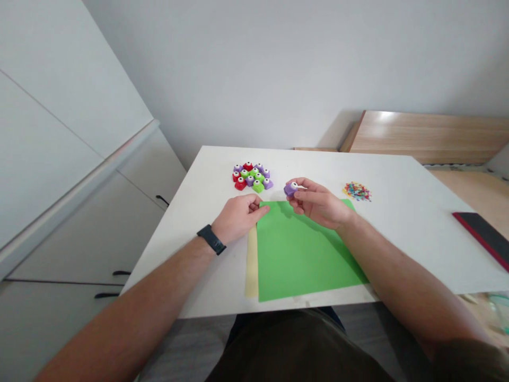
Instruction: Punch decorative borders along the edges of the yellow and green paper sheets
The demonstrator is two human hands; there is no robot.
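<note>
Across a white tabletop point(409, 239), two bare forearms enter from the lower corners of the view and end in hands near the middle of the table. Left hand point(238, 217): fingers together and nearly flat, their tips resting on the top edge of a green paper sheet point(302, 254), near its upper left corner. A black wristband point(211, 239) circles the wrist. Right hand point(320, 204): raised at the same top edge, with thumb and fingers closed in a narrow pinch around a purple craft punch point(290, 190). A small white piece point(300, 186) projects from the punch beside the fingers, too small to identify. The punch sits just above the sheet's top edge, and a shadow of the hand falls on the green surface.

The green paper sheet lies flat and slightly angled on the table, close to the near edge. A strip of cream paper point(251, 265) runs along its left side, touching that edge. Beyond the sheet, a tight cluster of craft punches point(250, 176) in red, purple and green stands left of the right hand. To the right lies a small heap of multicoloured paper cut-outs point(357, 191). A black folder with a red edge point(483, 236) lies at the table's right side. White cabinets point(59, 159) with black handles rise at left, and a wooden panel point(429, 132) stands beyond the table.
</note>
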